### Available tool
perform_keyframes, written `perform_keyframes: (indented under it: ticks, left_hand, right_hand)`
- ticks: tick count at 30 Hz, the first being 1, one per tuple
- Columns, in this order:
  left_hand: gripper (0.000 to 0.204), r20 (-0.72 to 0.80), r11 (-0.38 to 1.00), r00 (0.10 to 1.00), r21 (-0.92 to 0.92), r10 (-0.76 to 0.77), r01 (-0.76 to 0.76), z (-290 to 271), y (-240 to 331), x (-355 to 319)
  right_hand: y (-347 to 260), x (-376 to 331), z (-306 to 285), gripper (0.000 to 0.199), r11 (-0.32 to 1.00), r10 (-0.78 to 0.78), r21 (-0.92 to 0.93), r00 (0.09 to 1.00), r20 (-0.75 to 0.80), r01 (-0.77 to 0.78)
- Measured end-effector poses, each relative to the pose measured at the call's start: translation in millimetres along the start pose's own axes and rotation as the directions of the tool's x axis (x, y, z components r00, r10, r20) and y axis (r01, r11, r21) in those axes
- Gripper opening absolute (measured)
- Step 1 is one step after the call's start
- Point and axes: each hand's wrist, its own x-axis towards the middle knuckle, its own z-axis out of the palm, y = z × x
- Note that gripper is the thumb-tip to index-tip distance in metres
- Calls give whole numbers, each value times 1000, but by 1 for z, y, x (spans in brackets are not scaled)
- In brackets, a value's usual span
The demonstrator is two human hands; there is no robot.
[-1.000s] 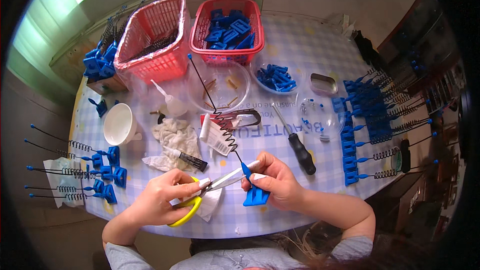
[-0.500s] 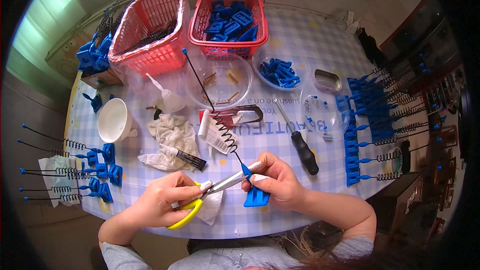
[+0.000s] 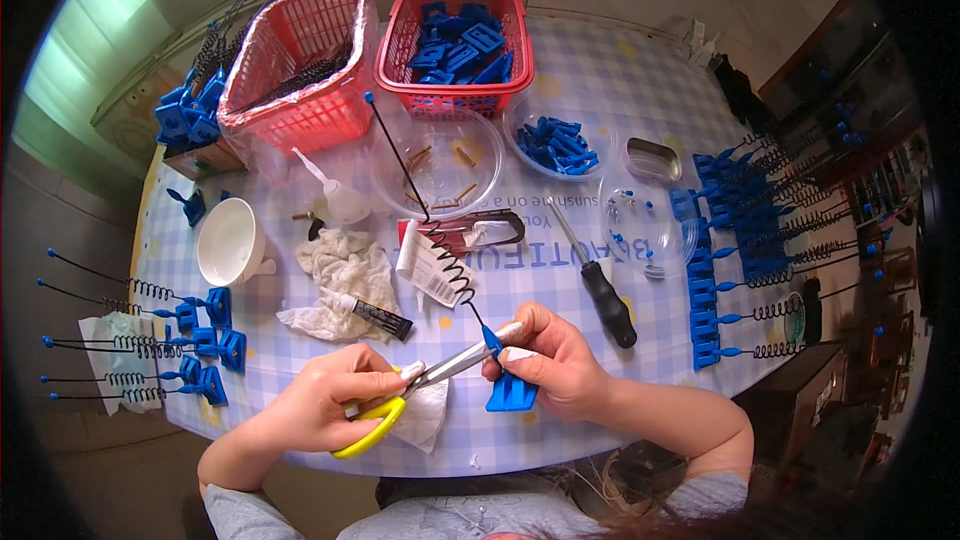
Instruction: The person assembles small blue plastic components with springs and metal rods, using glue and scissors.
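My left hand [image 3: 335, 398] is closed round the yellow handles of a pair of scissors [image 3: 452, 367]. The metal blades point up and to the right, their tips at a blue plastic piece [image 3: 512, 390] with a flat base. My right hand [image 3: 553, 365] pinches that piece near its narrow neck, fingers close to the blade tips. From the neck a black coil spring [image 3: 448, 258] rises up and to the left, its straight end topped by a small blue tip [image 3: 369, 97]. Whether the blades touch the neck is partly hidden by my fingers.
Red baskets [image 3: 455, 90] stand at the back, one with blue parts. Clear bowls [image 3: 560, 168], a white bowl [image 3: 230, 243], a crumpled cloth [image 3: 345, 275], a glue tube [image 3: 367, 316] and a screwdriver [image 3: 607, 305] lie between. Finished-looking spring pieces line the left and right [image 3: 706, 305].
Almost nothing differs. Both hands, the scissors and the blue piece with its spring hold nearly the same place; the whole view has shifted very slightly.
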Motion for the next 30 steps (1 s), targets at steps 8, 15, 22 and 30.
perform_keyframes:
  ticks: [8, 15, 22, 30]
  left_hand:
    - [32, -41, 989, 999, 144, 25, -19, 1, 7, 1]
    - [32, -17, 997, 1000, 77, 8, -7, 0, 3, 1]
    - [34, 7, 994, 1000, -111, 8, -7, 0, -6, -2]
    - [35, -6, 998, 1000, 50, 30, -30, -3, 2, 0]
  right_hand:
    - [0, 0, 0, 13, 1000, -2, 17, 1000, 4, 2]
    - [1, -1, 0, 13, 999, 7, 34, 1000, 3, -8]
    - [0, 2, 0, 13, 999, 18, 41, 1000, 13, -18]
    - [-2, 2, -1, 14, 990, 26, 135, 999, 33, -31]
